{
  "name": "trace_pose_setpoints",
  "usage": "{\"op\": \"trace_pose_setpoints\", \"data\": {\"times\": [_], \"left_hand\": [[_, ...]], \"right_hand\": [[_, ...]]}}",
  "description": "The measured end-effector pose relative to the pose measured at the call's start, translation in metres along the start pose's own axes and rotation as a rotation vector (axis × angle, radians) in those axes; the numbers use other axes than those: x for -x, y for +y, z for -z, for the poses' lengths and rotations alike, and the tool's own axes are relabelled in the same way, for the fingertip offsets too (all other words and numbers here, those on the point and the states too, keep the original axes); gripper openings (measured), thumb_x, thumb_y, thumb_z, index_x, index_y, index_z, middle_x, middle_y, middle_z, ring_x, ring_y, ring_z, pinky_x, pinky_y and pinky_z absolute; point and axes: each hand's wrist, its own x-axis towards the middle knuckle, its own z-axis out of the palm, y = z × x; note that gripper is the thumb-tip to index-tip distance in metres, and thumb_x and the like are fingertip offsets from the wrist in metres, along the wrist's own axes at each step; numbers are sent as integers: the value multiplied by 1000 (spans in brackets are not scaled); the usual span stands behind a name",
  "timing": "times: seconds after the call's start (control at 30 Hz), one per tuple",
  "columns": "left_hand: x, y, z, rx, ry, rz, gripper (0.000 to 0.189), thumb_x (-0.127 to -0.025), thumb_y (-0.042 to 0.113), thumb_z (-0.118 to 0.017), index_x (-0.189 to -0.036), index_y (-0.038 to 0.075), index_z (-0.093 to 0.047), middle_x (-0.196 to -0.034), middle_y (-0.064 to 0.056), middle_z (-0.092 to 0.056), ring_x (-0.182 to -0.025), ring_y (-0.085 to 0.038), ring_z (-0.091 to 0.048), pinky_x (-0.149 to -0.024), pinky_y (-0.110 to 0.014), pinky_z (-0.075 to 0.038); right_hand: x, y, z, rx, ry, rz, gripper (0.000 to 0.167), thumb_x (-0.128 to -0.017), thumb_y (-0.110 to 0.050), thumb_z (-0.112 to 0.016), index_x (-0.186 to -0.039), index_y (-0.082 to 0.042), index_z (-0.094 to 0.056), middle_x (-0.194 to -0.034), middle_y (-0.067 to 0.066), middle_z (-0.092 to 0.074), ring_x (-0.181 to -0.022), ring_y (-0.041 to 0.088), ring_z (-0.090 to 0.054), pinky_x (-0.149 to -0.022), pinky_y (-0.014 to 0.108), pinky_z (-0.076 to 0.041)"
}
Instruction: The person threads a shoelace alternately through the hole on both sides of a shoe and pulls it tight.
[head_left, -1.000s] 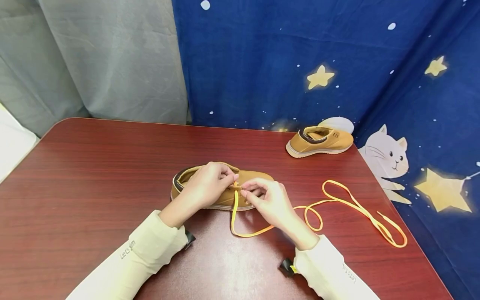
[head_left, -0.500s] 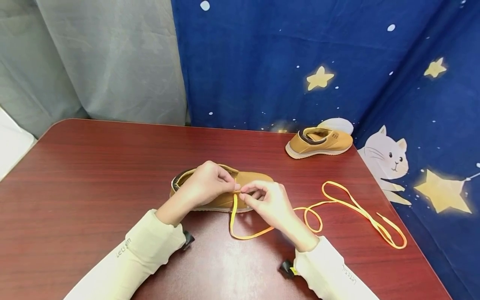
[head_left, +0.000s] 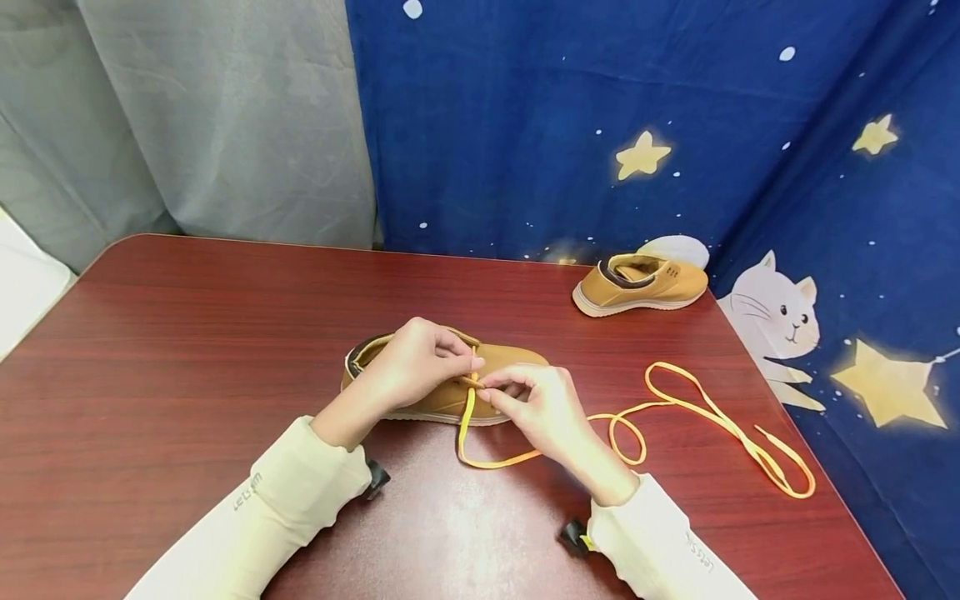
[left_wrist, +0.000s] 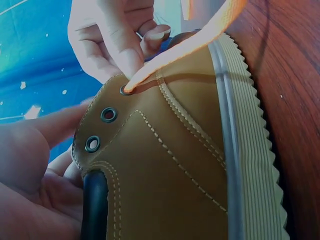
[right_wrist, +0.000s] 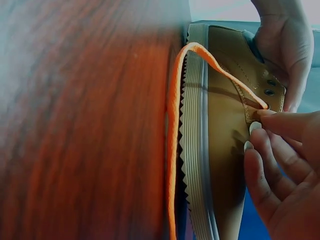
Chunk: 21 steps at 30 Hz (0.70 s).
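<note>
A tan shoe [head_left: 512, 353] lies on the table with its toe to the right. An orange-yellow shoelace [left_wrist: 192, 47] enters the front eyelet [left_wrist: 126, 90] of its near flap; two metal-ringed eyelets behind hold no lace. My left hand [head_left: 418, 360] reaches over the shoe opening, and its thumb and fingertips pinch the short lace end that shows above the flap. Part of that hand is hidden behind the flap in the left wrist view. With thumb and forefinger, my right hand [head_left: 542, 406] pinches the flap's front corner right beside the laced eyelet.
The lace's long part [head_left: 705, 408] runs under my right forearm and lies in loops on the table's right side. A second tan shoe [head_left: 652, 287] without a lace stands at the back right. Grey and blue star-patterned curtains [head_left: 525, 125] hang behind the table [head_left: 187, 333].
The flap was pressed lower half a second ago and now shows again, with the lace end visible above it. The near lace loop has drawn slightly closer to the shoe.
</note>
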Motion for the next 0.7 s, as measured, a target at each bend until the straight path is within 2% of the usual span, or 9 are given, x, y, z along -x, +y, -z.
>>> {"op": "trace_pose_setpoints", "data": {"times": [0.13,0.33,0.7], "left_hand": [[1,-2,2,27,-36,24,16,-82,28,-82,-87,13,-81,-87,1,-79,-81,-8,-68,-73,-25,-52],[3,1,4,-26,-47,-2,9,-83,26,-82,-83,17,-82,-86,4,-78,-85,-10,-64,-75,-26,-49],[1,5,6,56,59,-50,11,-90,18,-76,-89,8,-80,-86,-5,-79,-77,-8,-70,-72,-24,-52]], "right_hand": [[0,-1,-1,23,12,35,9,-81,-11,-83,-90,-13,-81,-78,-1,-77,-59,2,-64,-55,18,-52],[2,1,-2,50,23,65,7,-83,-11,-82,-89,-14,-81,-76,-3,-75,-57,-1,-61,-54,21,-53],[2,2,0,92,16,164,9,-84,-9,-81,-90,-15,-81,-78,-5,-73,-60,-1,-56,-56,18,-50]]}}
